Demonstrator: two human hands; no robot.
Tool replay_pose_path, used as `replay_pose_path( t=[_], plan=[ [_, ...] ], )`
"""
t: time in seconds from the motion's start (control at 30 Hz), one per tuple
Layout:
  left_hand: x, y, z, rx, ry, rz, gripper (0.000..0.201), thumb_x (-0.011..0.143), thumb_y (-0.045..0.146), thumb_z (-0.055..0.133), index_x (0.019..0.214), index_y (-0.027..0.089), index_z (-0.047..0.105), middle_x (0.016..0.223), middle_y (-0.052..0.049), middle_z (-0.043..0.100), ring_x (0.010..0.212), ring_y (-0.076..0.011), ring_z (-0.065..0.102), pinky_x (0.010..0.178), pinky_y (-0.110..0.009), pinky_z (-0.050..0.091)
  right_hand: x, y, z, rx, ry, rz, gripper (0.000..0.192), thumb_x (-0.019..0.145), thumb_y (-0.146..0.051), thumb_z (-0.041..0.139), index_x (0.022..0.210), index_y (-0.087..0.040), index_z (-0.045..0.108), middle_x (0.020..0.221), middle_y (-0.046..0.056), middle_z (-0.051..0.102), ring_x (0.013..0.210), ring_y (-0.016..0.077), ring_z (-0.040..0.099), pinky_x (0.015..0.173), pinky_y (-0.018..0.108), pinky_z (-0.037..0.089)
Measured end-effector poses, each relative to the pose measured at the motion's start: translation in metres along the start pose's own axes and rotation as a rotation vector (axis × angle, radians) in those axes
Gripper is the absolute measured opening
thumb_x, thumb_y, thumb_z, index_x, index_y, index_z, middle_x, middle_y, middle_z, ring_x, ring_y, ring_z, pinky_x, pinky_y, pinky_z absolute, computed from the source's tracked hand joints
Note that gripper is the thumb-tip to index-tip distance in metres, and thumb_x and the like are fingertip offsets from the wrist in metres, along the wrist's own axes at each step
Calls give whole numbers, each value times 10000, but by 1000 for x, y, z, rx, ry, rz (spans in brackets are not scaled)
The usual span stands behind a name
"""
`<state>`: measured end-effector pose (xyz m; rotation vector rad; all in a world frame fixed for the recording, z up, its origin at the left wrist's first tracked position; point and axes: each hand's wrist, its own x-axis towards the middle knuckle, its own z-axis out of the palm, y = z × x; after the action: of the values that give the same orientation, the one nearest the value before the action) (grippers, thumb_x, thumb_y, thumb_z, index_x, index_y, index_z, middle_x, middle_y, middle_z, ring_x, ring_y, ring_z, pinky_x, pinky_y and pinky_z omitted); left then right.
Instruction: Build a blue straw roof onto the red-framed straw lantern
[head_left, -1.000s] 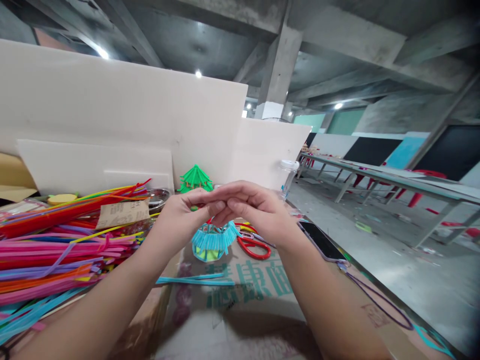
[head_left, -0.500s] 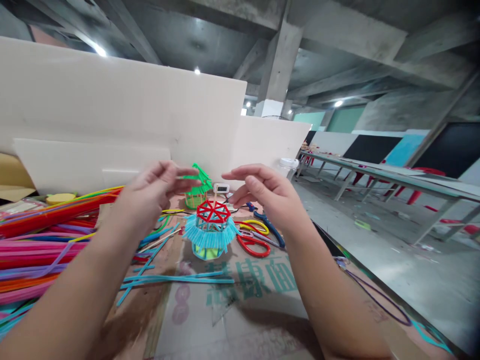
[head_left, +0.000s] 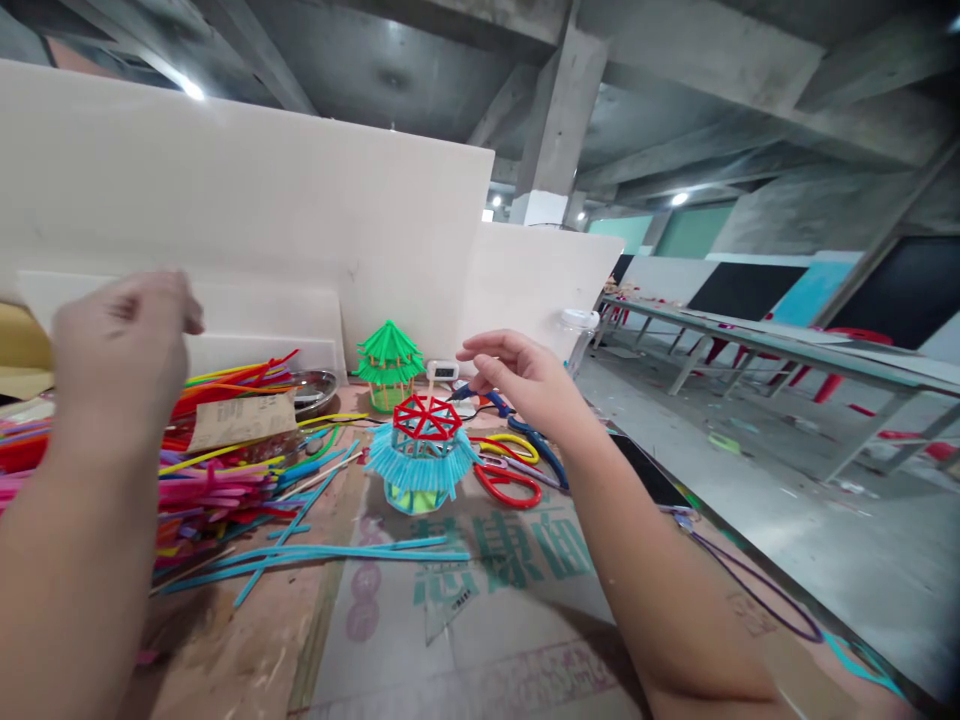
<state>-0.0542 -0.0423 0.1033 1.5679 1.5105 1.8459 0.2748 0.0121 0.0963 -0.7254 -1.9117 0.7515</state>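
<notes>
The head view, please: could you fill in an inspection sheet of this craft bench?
Surface: cardboard sheet with green printed characters covers the bench.
Job's things: blue-fringed lantern model with red spoked top, upright; green pavilion model behind it.
Clutter: pipe cleaner pile at left; loose blue stems; red scissors; metal dish.
Grippers: left hand raised over the pile, blurred; right hand open, above the scissors, holding nothing.
Cables: purple cord along the right edge.
Surroundings: white boards behind; long tables at right.
</notes>
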Motion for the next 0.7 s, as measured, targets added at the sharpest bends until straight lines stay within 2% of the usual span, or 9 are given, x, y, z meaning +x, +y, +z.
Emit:
replay_pose_path(
  t=[0.03, 0.1, 0.13, 0.2, 0.27, 0.37, 0.43, 0.57, 0.7],
  plan=[
    [1, -6, 2, 258, 79, 122, 254, 835, 519, 519, 840, 284, 615, 825, 21, 610, 935, -229, 544, 719, -361, 399, 1, 4, 2, -43, 16, -4, 267, 885, -319, 558, 1101, -169, 605, 1090, 95, 684, 868, 146, 665, 770, 306, 543],
    [1, -15, 13, 533, -19, 308, 472, 790, 436, 582, 1203, 210, 558, 1163, -6, 572, 1090, -253, 528, 855, -397, 354, 3, 11, 6, -111, 19, -12, 293, 888, -311, 556, 1144, -178, 609, 1108, 94, 687, 963, 164, 655, 842, 329, 521],
    [0, -18, 21, 576, -78, 340, 591, 778, 427, 593, 1309, 188, 493, 1254, -34, 537, 1146, -274, 509, 912, -394, 357, 3, 14, 8, -137, 9, -12, 305, 889, -309, 555, 1160, -180, 611, 1123, 94, 686, 990, 169, 649, 864, 336, 511],
    [-6, -22, 42, 622, -207, 256, 473, 833, 429, 548, 1247, 201, 574, 1168, -55, 620, 1065, -263, 580, 883, -362, 417, 5, 19, 13, -181, -7, -7, 312, 892, -306, 551, 1168, -180, 622, 1144, 93, 686, 1016, 173, 642, 885, 343, 496],
    [-14, -24, 63, 606, -259, 136, 344, 869, 412, 476, 1067, 213, 677, 915, -46, 703, 853, -244, 644, 755, -343, 462, 6, 23, 19, -218, -20, 1, 301, 895, -305, 545, 1151, -182, 644, 1149, 84, 689, 1024, 175, 637, 904, 348, 481],
    [-27, -28, 90, 391, -405, 178, 402, 875, 349, 468, 1215, 180, 599, 1056, -72, 700, 939, -232, 645, 805, -335, 487, 9, 32, 27, -233, -23, 3, 278, 898, -303, 534, 1108, -190, 676, 1126, 62, 702, 1024, 173, 638, 911, 339, 470],
    [-31, -33, 101, 283, -464, 158, 418, 872, 403, 494, 1194, 165, 612, 1128, -88, 686, 1005, -236, 634, 861, -344, 488, 11, 38, 32, -214, -4, 13, 257, 890, -294, 540, 1063, -185, 696, 1083, 53, 718, 992, 168, 650, 883, 315, 481],
    [-30, -47, 110, 159, -579, 94, 474, 861, 531, 509, 1140, 176, 655, 1131, -86, 696, 1052, -256, 627, 913, -368, 481, 13, 48, 42, -145, -22, 63, 226, 849, -298, 598, 983, -163, 719, 985, 51, 737, 906, 166, 671, 820, 283, 502],
    [-28, -55, 112, 79, -672, 72, 494, 856, 539, 527, 1184, 189, 645, 1163, -85, 692, 1069, -254, 631, 909, -360, 490, 13, 55, 47, -69, -30, 61, 190, 831, -296, 618, 918, -163, 722, 930, 44, 737, 863, 157, 671, 788, 268, 506]
  ],
)
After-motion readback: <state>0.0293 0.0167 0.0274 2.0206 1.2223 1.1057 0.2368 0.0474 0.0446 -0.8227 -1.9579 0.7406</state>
